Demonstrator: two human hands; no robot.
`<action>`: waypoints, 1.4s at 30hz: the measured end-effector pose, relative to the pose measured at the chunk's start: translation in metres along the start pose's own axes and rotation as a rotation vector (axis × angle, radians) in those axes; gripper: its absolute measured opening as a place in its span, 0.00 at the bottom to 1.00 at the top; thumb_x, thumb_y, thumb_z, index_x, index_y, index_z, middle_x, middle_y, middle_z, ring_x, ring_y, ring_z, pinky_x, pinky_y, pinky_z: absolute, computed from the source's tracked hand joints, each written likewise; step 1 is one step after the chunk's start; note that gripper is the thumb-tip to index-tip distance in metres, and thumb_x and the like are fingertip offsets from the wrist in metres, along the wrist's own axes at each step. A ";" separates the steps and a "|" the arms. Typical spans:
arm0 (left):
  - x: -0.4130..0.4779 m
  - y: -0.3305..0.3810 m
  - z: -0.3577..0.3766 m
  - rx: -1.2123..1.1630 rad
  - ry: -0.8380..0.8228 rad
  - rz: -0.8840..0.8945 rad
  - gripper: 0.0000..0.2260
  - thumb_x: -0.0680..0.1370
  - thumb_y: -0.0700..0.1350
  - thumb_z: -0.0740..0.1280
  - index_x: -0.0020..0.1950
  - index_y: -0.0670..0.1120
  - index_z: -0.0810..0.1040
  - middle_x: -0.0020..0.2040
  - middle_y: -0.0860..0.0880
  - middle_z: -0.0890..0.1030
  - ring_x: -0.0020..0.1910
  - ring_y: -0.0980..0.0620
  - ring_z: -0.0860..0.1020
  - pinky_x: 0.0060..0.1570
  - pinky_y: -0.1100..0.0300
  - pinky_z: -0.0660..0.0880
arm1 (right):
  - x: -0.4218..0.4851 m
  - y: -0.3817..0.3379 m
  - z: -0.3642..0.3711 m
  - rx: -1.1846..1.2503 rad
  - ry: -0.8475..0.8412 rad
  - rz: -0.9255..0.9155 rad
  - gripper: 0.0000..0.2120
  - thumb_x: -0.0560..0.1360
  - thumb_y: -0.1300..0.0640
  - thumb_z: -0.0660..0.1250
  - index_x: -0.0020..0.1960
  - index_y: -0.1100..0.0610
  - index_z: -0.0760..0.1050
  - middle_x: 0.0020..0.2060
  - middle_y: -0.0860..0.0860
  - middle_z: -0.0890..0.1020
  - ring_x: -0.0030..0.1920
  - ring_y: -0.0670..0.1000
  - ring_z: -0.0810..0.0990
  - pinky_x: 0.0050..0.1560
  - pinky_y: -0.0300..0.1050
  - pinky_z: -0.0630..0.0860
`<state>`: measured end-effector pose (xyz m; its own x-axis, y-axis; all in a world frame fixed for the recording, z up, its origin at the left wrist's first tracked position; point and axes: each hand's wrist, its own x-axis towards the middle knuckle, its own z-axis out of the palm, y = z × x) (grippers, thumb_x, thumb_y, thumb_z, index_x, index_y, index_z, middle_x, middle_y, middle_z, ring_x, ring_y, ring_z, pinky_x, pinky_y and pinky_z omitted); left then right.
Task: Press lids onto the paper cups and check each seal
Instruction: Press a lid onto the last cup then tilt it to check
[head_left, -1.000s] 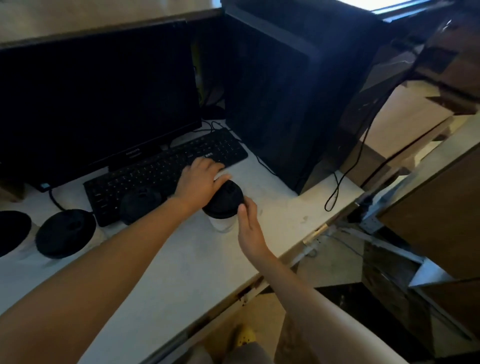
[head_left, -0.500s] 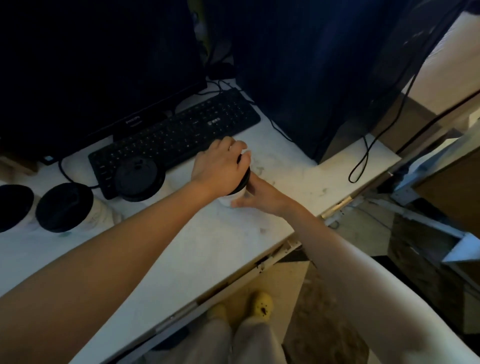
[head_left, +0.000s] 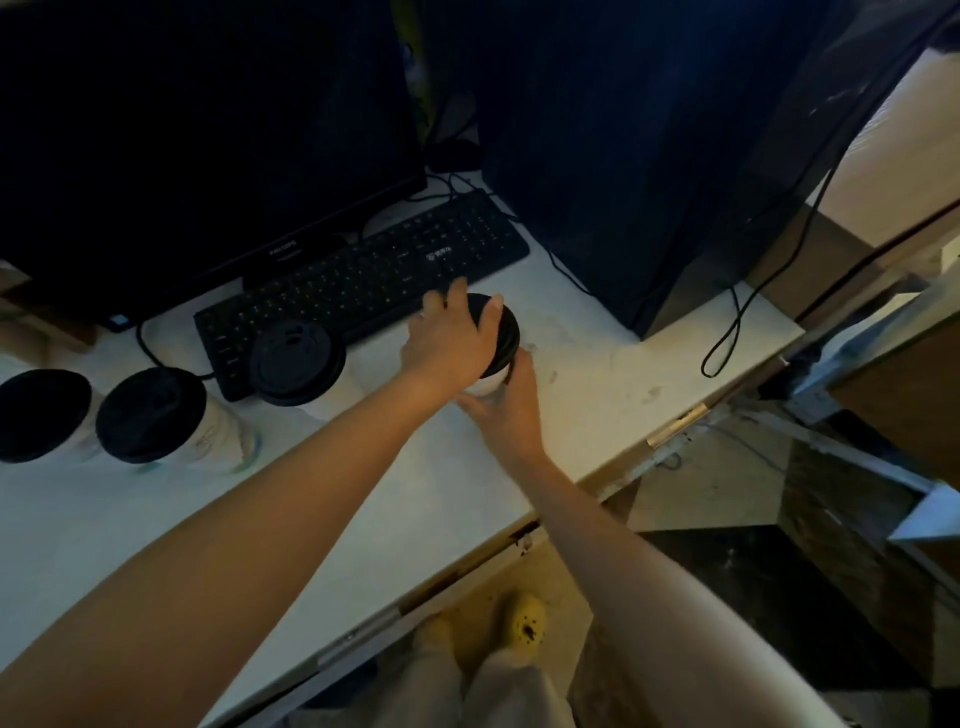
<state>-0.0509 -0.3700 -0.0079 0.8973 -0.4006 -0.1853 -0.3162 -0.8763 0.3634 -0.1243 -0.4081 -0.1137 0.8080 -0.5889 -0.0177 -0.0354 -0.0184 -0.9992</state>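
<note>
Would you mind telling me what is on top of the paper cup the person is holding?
A black lid sits on the paper cup, with the left hand spread over it. The right hand grips the cup's side. The hand hides most of the lid, so its seal cannot be judged.

left hand (head_left: 447, 343) atop lid (head_left: 506, 332), right hand (head_left: 506, 410) gripping cup (head_left: 485, 383).

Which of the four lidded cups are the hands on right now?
The rightmost cup, before the keyboard's right end: left hand on its lid, right hand at its base.

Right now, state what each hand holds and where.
Left hand presses the black plastic lid from above; right hand grips the white paper cup at its side.
</note>
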 end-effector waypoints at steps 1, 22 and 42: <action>-0.001 -0.001 0.002 -0.027 0.004 0.012 0.26 0.80 0.59 0.50 0.75 0.48 0.57 0.72 0.41 0.63 0.70 0.39 0.62 0.65 0.45 0.63 | -0.008 0.001 0.008 -0.004 0.031 -0.006 0.34 0.66 0.60 0.76 0.66 0.52 0.64 0.61 0.51 0.73 0.62 0.49 0.74 0.63 0.52 0.73; 0.018 -0.009 -0.005 0.239 -0.006 0.334 0.21 0.79 0.56 0.50 0.71 0.54 0.63 0.71 0.51 0.67 0.69 0.50 0.63 0.59 0.48 0.67 | 0.024 0.006 -0.014 -0.148 -0.372 0.009 0.40 0.66 0.62 0.76 0.68 0.47 0.55 0.62 0.39 0.67 0.59 0.29 0.66 0.58 0.22 0.61; 0.009 0.012 -0.199 -0.454 -0.160 -0.006 0.41 0.69 0.73 0.57 0.76 0.56 0.50 0.71 0.46 0.65 0.61 0.43 0.72 0.45 0.47 0.81 | 0.087 -0.174 -0.021 -0.548 -0.157 -0.502 0.37 0.60 0.51 0.79 0.65 0.53 0.68 0.57 0.51 0.74 0.59 0.54 0.70 0.57 0.45 0.70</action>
<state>0.0144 -0.3306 0.1768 0.8288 -0.4633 -0.3138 -0.1128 -0.6876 0.7173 -0.0599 -0.4732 0.0592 0.8769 -0.2831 0.3884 0.1042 -0.6770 -0.7286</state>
